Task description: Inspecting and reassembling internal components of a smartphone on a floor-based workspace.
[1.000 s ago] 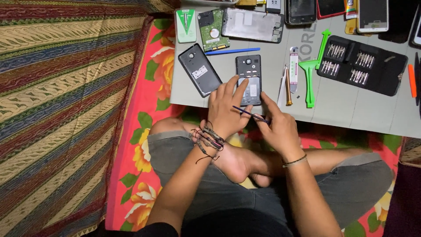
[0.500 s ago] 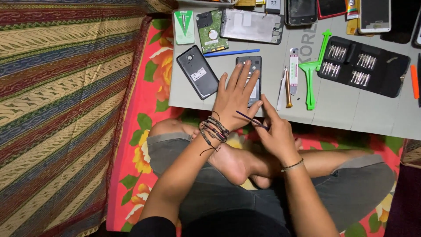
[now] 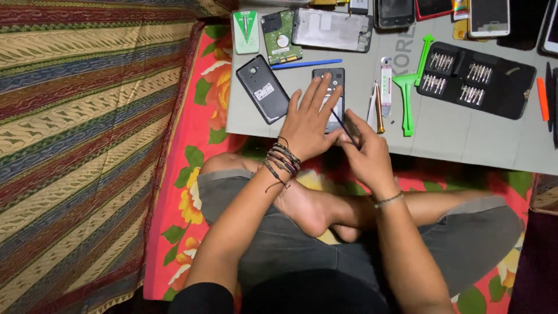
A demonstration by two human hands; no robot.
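**Opened phone under two hands at the low table's edge**

Head view. We list the left hand (image 3: 308, 125), fingers spread, laid flat on an opened dark phone (image 3: 329, 96) that lies on the grey table (image 3: 465, 145) near its front edge. We list the right hand (image 3: 366, 154) just beside it, fingers pinched on a thin dark tool (image 3: 343, 125) whose tip reaches up to the phone. Cord bracelets (image 3: 282, 160) circle the left wrist.

Around them we note: a second dark phone (image 3: 263, 89), lying just left of the first; a blue stick (image 3: 306, 64) above it; a green circuit board (image 3: 281, 38); a silver frame (image 3: 332, 29); a screwdriver (image 3: 379, 107); green plastic pry tools (image 3: 407, 93); a black case of bits (image 3: 476, 78), well to the right.
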